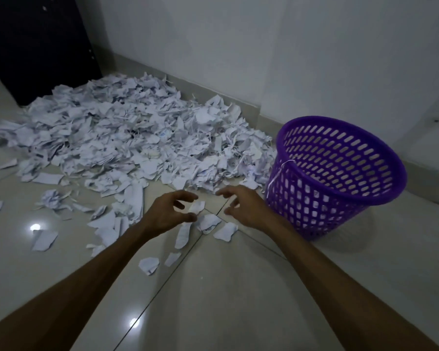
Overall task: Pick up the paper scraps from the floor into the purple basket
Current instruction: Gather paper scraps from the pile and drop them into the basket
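Head view, only one camera: both bare arms reach forward over the tiled floor (226,287) toward the near fringe of the paper scraps (127,133), a big heap spread from the dark cabinet (36,46) along the wall (264,46) to the purple basket (340,173). Left hand (167,214) hovers with fingers and thumb loosely curled and apart, holding nothing. Right hand (243,206) likewise spread and empty, fingers pointing left toward the other hand. Between the two hands lies a small scrap (197,206), just off the left fingertips, so the left hand looks nearer; whether it touches cannot be told. Its long axis runs roughly near-left to far-right. Two more loose pieces (208,222) (226,231) sit just below, closer to the right wrist. Main heap lies ahead and to the left of both hands, long axis left-right along the wall. Basket stands upright at the right, just beside the right hand, rim open upward and tipped slightly toward the camera, some paper visible through the slots low down. Judgement: scooping step about to start, most of the task left; carry goes rightward to the basket.
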